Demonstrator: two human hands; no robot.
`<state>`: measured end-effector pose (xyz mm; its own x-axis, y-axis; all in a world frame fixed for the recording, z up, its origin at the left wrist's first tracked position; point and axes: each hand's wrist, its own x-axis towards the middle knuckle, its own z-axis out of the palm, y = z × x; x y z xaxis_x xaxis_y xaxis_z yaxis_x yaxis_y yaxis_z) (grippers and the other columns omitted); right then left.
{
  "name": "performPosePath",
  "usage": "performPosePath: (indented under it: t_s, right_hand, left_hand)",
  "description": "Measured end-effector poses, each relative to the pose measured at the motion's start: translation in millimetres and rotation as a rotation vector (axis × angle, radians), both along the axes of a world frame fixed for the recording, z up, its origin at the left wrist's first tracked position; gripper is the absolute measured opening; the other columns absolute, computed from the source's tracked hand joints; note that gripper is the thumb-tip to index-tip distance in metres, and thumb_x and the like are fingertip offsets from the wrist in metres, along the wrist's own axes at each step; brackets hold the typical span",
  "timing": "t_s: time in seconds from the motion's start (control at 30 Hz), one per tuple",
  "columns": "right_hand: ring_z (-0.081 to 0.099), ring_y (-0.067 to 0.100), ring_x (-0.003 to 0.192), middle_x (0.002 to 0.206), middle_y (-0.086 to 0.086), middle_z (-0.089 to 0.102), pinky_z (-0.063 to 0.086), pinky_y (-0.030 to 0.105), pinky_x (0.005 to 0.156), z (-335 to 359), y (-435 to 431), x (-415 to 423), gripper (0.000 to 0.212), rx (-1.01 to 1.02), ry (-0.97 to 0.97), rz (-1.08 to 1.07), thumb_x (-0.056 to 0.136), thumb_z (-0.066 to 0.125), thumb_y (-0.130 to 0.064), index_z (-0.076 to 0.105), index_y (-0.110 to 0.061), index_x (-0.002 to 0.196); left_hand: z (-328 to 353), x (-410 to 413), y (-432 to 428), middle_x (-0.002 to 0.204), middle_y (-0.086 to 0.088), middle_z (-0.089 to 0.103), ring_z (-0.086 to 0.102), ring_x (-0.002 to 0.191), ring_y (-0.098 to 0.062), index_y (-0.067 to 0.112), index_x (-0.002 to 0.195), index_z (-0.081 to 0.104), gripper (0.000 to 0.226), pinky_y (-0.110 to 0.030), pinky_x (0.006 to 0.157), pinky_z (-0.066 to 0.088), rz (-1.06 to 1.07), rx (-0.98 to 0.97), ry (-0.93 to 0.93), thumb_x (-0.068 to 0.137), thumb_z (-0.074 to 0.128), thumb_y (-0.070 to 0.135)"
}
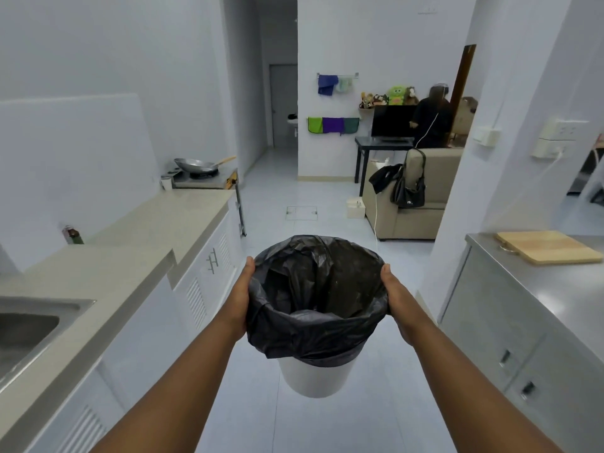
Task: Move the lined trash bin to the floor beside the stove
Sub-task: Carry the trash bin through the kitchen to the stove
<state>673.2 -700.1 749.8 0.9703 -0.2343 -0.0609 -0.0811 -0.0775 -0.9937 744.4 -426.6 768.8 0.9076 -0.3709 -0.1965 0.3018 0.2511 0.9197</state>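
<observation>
Bare forearms; unsleeved, ringless hands

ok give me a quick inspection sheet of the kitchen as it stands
surface: pale tiled floor, open walkway ahead
job's things: white trash bin with black liner, held in the air; stove with wok at far end of left counter
clutter: bottle, cup, cutting board on right counter
hands: left hand and right hand grip the bin's rim
cables: white cord beside sofa
surroundings: sink, black bag, another person by the monitor
</observation>
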Motion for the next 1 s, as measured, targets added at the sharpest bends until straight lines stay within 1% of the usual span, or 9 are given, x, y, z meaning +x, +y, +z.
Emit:
performPosePath:
  t_s: [0.1,0.17,0.4,0.47,0.57,0.63,0.73,0.8,1.0]
  right_hand:
    - [0.053,0.014,0.127,0.142,-0.006,0.055,0.044,0.027,0.094,2,-29,57,0.084,0.003,-0.006,0.0,0.077,0.031,-0.085,0.047,-0.035,0.143]
    - [0.052,0.015,0.128,0.142,-0.005,0.054,0.043,0.027,0.095,1,-44,93,0.087,0.007,0.003,-0.005,0.076,0.031,-0.085,0.045,-0.033,0.144]
    - [0.056,0.008,0.113,0.131,-0.009,0.056,0.044,0.02,0.084,-6,-80,238,0.076,-0.004,0.011,-0.01,0.082,0.027,-0.075,0.046,-0.032,0.141]
    - [0.056,0.008,0.114,0.132,-0.008,0.056,0.044,0.023,0.089,-8,-90,285,0.075,-0.013,0.009,-0.024,0.082,0.027,-0.075,0.046,-0.032,0.141]
    - [0.052,0.015,0.125,0.139,-0.005,0.053,0.041,0.031,0.101,-4,-103,355,0.08,0.003,0.029,-0.05,0.083,0.026,-0.076,0.043,-0.029,0.146]
    - [0.051,0.015,0.124,0.137,-0.005,0.052,0.04,0.031,0.101,2,-112,396,0.082,0.026,0.035,-0.06,0.082,0.028,-0.075,0.041,-0.026,0.147]
    - [0.05,0.014,0.123,0.132,-0.008,0.052,0.039,0.034,0.105,7,-128,458,0.088,0.043,0.033,-0.102,0.077,0.031,-0.078,0.041,-0.027,0.147]
    - [0.05,0.014,0.126,0.135,-0.009,0.053,0.036,0.039,0.111,6,-140,496,0.089,0.062,0.027,-0.106,0.074,0.033,-0.082,0.043,-0.029,0.145]
    - [0.05,0.011,0.119,0.132,-0.009,0.051,0.039,0.031,0.101,-5,-185,610,0.085,0.071,0.03,-0.119,0.078,0.03,-0.077,0.04,-0.028,0.147]
  left_hand:
    - [-1,53,-29,0.114,-0.008,0.074,0.067,0.108,-0.025,0.021,0.113,0.069,0.061,-0.039,0.089,0.051,0.017,-0.004,0.0,0.091,0.035,0.067]
    - [-3,89,-45,0.109,-0.005,0.075,0.068,0.105,-0.023,0.021,0.112,0.069,0.06,-0.038,0.087,0.052,0.009,-0.012,0.004,0.092,0.033,0.065]
    - [-19,240,-83,0.104,-0.003,0.077,0.072,0.097,-0.018,0.021,0.115,0.067,0.06,-0.035,0.083,0.053,0.008,-0.003,-0.026,0.093,0.031,0.064]
    - [-22,289,-93,0.113,-0.005,0.074,0.07,0.103,-0.021,0.021,0.119,0.066,0.061,-0.037,0.087,0.053,-0.001,-0.008,-0.025,0.092,0.034,0.065]
    - [-17,362,-107,0.116,-0.005,0.073,0.07,0.105,-0.021,0.024,0.118,0.067,0.058,-0.038,0.092,0.051,-0.001,-0.002,-0.028,0.091,0.036,0.065]
    - [-14,408,-116,0.117,-0.005,0.073,0.069,0.107,-0.021,0.025,0.12,0.067,0.06,-0.039,0.094,0.051,-0.028,-0.006,-0.029,0.089,0.037,0.067]
    - [-7,472,-134,0.107,0.001,0.076,0.07,0.1,-0.016,0.027,0.115,0.067,0.055,-0.033,0.085,0.053,-0.051,0.018,-0.047,0.092,0.034,0.065]
    - [-5,514,-147,0.11,-0.001,0.075,0.07,0.102,-0.018,0.026,0.116,0.066,0.055,-0.033,0.084,0.054,-0.066,0.008,-0.037,0.093,0.034,0.063]
    - [-10,635,-194,0.105,0.0,0.077,0.073,0.095,-0.017,0.026,0.114,0.067,0.056,-0.034,0.082,0.054,-0.058,0.014,-0.027,0.092,0.034,0.066]
